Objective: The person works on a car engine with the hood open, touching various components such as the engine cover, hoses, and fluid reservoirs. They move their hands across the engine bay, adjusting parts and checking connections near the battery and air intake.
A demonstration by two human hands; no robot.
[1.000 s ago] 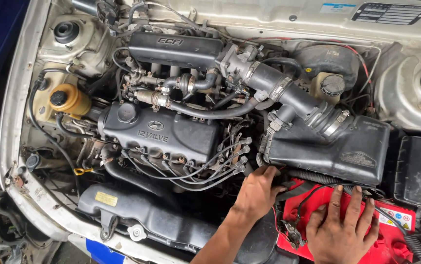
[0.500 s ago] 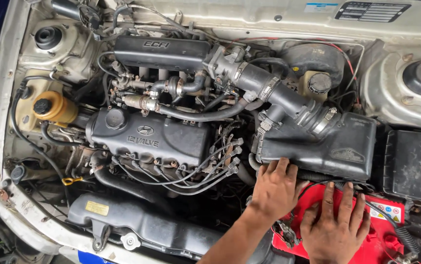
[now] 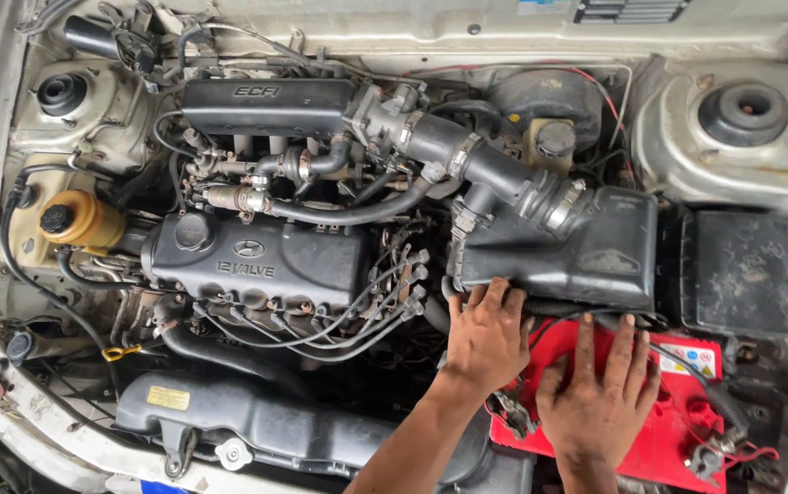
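Now left hand (image 3: 488, 336) higher, against the black air box (image 3: 586, 252).

Red battery (image 3: 677, 416) flat under black air-filter box (image 3: 568, 252), front right corner.

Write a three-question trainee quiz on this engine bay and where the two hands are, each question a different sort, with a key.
1. True or false: the right hand lies flat, fingers spread, on the red battery.
2. Multiple choice: the left hand's fingertips are at the lower edge of which part? A) the yellow reservoir B) the black air filter box C) the round strut mount
3. Fill in: the small ring-shaped dipstick handle at the left of the bay is coloured ____.

Key: 1 true; 2 B; 3 yellow.
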